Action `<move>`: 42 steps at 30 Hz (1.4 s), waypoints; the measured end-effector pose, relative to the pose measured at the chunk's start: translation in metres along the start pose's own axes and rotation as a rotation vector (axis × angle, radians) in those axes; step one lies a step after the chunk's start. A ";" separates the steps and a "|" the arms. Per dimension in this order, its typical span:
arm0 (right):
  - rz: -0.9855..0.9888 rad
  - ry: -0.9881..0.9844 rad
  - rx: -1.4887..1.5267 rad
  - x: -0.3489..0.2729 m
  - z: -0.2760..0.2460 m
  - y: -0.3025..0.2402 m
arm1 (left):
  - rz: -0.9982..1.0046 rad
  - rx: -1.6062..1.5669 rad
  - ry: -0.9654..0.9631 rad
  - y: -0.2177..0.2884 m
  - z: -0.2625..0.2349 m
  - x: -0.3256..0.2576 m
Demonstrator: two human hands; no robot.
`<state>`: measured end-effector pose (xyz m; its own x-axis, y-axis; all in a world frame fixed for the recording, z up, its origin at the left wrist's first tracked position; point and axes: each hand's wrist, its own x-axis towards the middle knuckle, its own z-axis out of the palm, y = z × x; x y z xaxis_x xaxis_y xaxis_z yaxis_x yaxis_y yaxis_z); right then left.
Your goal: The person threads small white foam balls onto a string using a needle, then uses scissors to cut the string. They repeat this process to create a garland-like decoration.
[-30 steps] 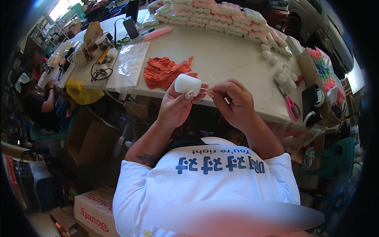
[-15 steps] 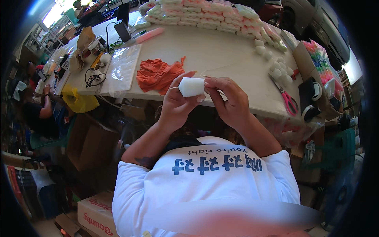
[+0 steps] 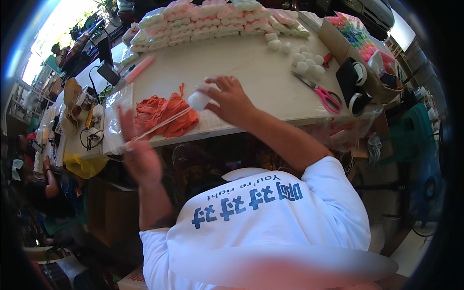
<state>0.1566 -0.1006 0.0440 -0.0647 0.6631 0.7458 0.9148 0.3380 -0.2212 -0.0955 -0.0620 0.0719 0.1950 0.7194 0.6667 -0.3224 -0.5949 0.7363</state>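
My right hand [image 3: 228, 100] grips a small white roll [image 3: 198, 101] in its fingers, above the front part of the table. A white string [image 3: 166, 122], looking doubled, runs taut from the roll down and left to my left hand [image 3: 140, 150]. That hand is smeared by motion; its long fingers point up, and the string meets it near the thumb. A crumpled orange cloth [image 3: 162, 113] lies on the table behind the string, between my hands.
Scissors with pink handles [image 3: 329, 99] and a cluster of white balls [image 3: 308, 63] lie at right, near a cardboard box [image 3: 333, 38] of colourful packs. Wrapped packs [image 3: 203, 21] are stacked behind. Clear plastic bags [image 3: 115, 104] and a black cable [image 3: 92, 139] are at left. Another person's arm [image 3: 50, 179] shows far left.
My hands have drawn apart: the left went left and down, the right kept the white roll. String is now stretched between them. The whole view has shifted and tilted.
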 end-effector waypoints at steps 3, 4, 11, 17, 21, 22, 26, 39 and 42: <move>0.074 -0.118 -0.126 0.006 0.019 0.058 | 0.060 0.098 0.092 0.019 -0.041 0.016; 0.136 -0.195 -0.160 0.008 0.023 0.076 | 0.032 0.107 0.132 0.022 -0.053 0.017; 0.382 -0.456 -0.496 0.024 0.017 0.188 | -0.078 0.097 0.388 0.033 -0.115 0.000; 0.498 -0.271 -0.636 0.009 -0.026 0.259 | -0.370 -0.030 0.222 0.021 -0.116 -0.010; 0.843 -0.583 -0.721 0.018 -0.059 0.278 | -0.491 -0.153 0.083 0.011 -0.097 -0.012; 0.938 -0.767 -0.743 0.021 -0.067 0.278 | -0.497 -0.188 0.065 0.010 -0.092 -0.011; 0.879 -0.743 -0.599 0.029 -0.086 0.264 | -0.493 -0.183 0.091 0.007 -0.073 -0.008; 0.010 -0.142 0.422 0.020 -0.033 -0.024 | -0.600 -0.591 -0.036 0.002 0.038 -0.009; -0.281 -0.153 0.147 0.021 -0.027 -0.082 | -0.654 -0.728 0.073 0.011 0.048 -0.014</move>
<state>0.0909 -0.1320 0.0945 -0.3753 0.6187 0.6902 0.7861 0.6070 -0.1167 -0.0576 -0.0954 0.0761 0.4885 0.8633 0.1264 -0.6685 0.2772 0.6901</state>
